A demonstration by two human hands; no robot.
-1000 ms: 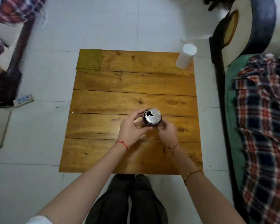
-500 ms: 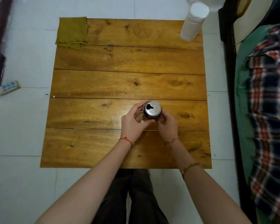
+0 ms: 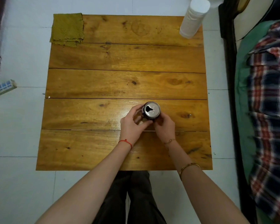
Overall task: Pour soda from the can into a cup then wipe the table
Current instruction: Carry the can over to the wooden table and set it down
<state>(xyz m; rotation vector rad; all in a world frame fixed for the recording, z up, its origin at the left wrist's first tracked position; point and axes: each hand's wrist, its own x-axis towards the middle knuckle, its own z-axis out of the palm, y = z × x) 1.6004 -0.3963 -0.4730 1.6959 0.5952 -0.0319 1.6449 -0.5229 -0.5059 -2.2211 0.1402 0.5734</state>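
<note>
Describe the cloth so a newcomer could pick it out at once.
Start at the wooden table and go to its far left corner. The cloth lies there folded flat, olive green. The white cups stand at the far right corner, and the can is near both hands.

Looking straight down at a wooden plank table (image 3: 124, 84) on a pale tiled floor. Both hands are wrapped around an opened soda can (image 3: 152, 110) standing upright on the near half, left hand (image 3: 132, 125) curled on its left side, right hand (image 3: 165, 126) on its right. A folded olive-green cloth (image 3: 67, 29) lies on the far left corner, and a white upside-down cup stack (image 3: 192, 20) stands at the far right corner. There's a plaid blanket (image 3: 271, 110) off to the right.
</note>
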